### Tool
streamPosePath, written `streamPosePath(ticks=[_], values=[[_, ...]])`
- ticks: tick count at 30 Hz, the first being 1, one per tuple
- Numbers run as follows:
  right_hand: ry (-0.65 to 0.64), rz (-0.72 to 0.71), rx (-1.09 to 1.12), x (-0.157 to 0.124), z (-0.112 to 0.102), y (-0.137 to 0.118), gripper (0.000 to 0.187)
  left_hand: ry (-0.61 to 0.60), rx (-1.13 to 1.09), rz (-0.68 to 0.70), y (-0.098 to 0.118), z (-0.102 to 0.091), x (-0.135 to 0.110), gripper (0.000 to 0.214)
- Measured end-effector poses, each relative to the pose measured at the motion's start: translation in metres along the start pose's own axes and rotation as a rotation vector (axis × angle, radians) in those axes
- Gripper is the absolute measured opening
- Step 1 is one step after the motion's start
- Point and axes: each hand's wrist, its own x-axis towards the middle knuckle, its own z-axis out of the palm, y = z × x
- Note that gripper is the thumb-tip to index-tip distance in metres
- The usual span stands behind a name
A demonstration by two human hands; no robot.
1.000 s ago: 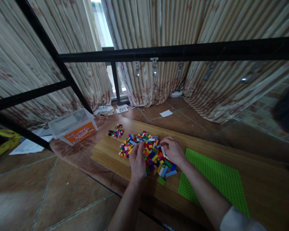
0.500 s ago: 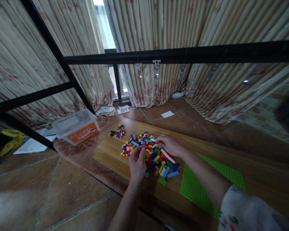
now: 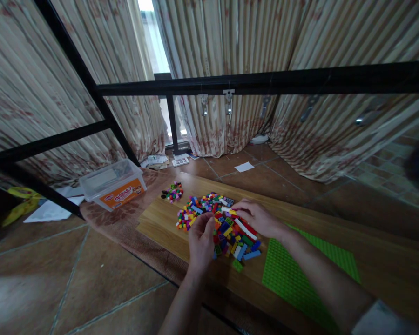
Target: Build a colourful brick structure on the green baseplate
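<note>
A pile of mixed plastic building bricks (image 3: 226, 230) lies on the wooden board, with my hands at either side of it. My left hand (image 3: 200, 239) is closed in a pinch over the pile's near left edge; whatever may be between the fingertips is too small to make out. On the far right side, my right hand (image 3: 256, 217) has its thumb and fingers closed at the end of a yellow brick (image 3: 233, 212). A white brick (image 3: 225, 209) lies close by its fingertips. Below that hand, a long white brick (image 3: 245, 229) rests among red and green ones.
A green studded baseplate (image 3: 300, 270) lies under my right forearm on the wooden board (image 3: 160, 216). A small separate heap of bricks (image 3: 172, 191) is at the far left. Beyond stands a clear plastic box (image 3: 113, 184) with an orange label. A black metal rail (image 3: 251, 83) crosses ahead.
My right hand has drawn back slightly to the right, and white and yellow bricks show at its fingertips. My left hand stays pinched over the pile. The view has shifted slightly.
</note>
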Motion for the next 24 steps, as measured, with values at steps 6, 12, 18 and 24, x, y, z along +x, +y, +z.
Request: streamPosePath(ticks=[6,12,18,24], values=[[0.123,0.124,0.525,-0.030,0.023,-0.026,0.028,-0.154,-0.019,-0.010,-0.001,0.018,-0.012,0.028],[0.284,0.240,0.666,-0.039,0.036,-0.047,0.039,-0.215,0.276,0.167,0.006,0.017,-0.022,0.021],[0.436,0.263,0.432,-0.035,0.048,-0.063,0.047,-0.250,0.549,0.364,0.014,0.020,-0.030,0.030],[0.620,0.466,0.475,-0.034,0.062,-0.060,0.058,-0.241,0.403,0.287,0.007,0.025,-0.034,0.021]])
